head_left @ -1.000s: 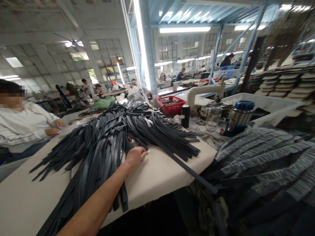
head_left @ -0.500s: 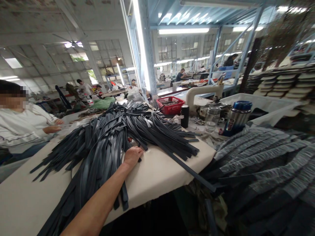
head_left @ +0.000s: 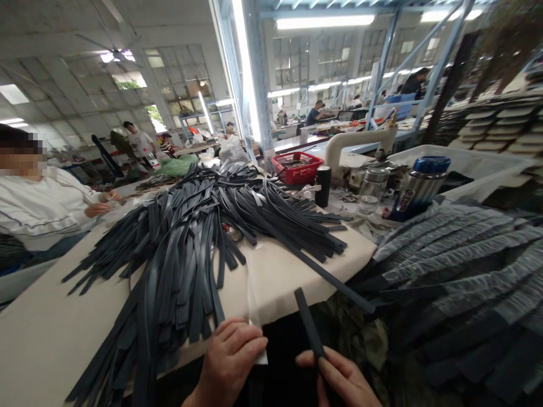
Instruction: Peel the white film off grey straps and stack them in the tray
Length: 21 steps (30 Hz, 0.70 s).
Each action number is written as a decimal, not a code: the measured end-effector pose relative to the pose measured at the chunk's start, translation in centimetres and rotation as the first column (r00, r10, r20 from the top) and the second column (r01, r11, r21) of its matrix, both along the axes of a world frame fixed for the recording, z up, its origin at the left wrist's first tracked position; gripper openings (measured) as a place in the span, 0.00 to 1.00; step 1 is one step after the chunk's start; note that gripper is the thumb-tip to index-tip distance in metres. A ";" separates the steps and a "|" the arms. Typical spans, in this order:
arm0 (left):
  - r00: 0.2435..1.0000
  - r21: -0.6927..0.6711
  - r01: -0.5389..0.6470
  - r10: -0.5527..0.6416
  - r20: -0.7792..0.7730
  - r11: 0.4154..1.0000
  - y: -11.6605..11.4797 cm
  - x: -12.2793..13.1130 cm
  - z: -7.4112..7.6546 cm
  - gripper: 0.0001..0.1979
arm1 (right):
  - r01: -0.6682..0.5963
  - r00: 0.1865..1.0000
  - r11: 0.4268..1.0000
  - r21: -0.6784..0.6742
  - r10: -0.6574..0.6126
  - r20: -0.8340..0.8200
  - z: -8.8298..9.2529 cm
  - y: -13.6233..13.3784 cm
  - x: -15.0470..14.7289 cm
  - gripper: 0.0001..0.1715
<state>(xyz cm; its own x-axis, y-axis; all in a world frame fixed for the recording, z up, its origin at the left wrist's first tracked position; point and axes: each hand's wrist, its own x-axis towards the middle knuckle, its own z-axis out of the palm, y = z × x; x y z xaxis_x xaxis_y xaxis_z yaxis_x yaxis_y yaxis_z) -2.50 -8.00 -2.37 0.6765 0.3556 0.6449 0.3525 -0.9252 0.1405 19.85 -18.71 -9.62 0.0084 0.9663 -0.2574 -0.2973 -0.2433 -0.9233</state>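
My left hand [head_left: 229, 359] is closed at the table's front edge, gripping a thin whitish strip [head_left: 251, 294] that trails back over the tabletop; its lower end pokes out below my fingers. To the right, my right hand [head_left: 341, 376] pinches a flat dark strap [head_left: 309, 319] between thumb and fingers. The strap's free end points up and away from me, just off the table's edge. Left of and beyond my left hand spreads a big heap of similar dark straps [head_left: 186, 254], some hanging over the front edge.
A cream-covered table [head_left: 38, 333] carries the heap. Behind stand a red basket [head_left: 297, 168], a black can [head_left: 323, 186], a glass jar [head_left: 373, 192] and a steel flask [head_left: 419, 189]. Plastic-wrapped dark straps [head_left: 462, 265] lie at right. A co-worker in white [head_left: 42, 203] sits at left.
My left hand has drawn back from beside the heap to the table's front edge, bringing the whitish strip along. My right hand has come into view with a dark strap.
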 end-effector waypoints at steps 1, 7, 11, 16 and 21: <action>1.000 0.007 0.011 -0.011 -0.019 1.000 -0.4 -0.4 0.2 0.12 | -0.046 0.999 0.999 0.027 0.046 0.007 1.2 1.0 -0.4 0.35; 0.994 0.012 0.081 -0.080 -0.079 0.997 -1.1 -2.0 0.8 0.14 | -0.261 0.965 0.964 0.058 0.262 -0.019 5.0 6.2 -2.7 0.28; 0.994 0.047 0.110 -0.109 -0.025 0.993 -1.2 -1.5 0.0 0.12 | -0.320 0.943 0.944 0.084 0.326 -0.073 4.8 8.4 -4.2 0.28; 0.974 -0.143 0.218 -0.224 -0.027 0.965 -1.4 0.3 0.5 0.07 | -0.250 0.960 0.963 0.103 0.233 0.155 5.2 9.4 -4.5 0.21; 0.845 -0.756 0.508 -0.411 0.343 0.414 -3.7 0.2 4.4 0.22 | -0.164 0.978 0.984 0.071 0.153 0.143 5.3 9.6 -2.3 0.23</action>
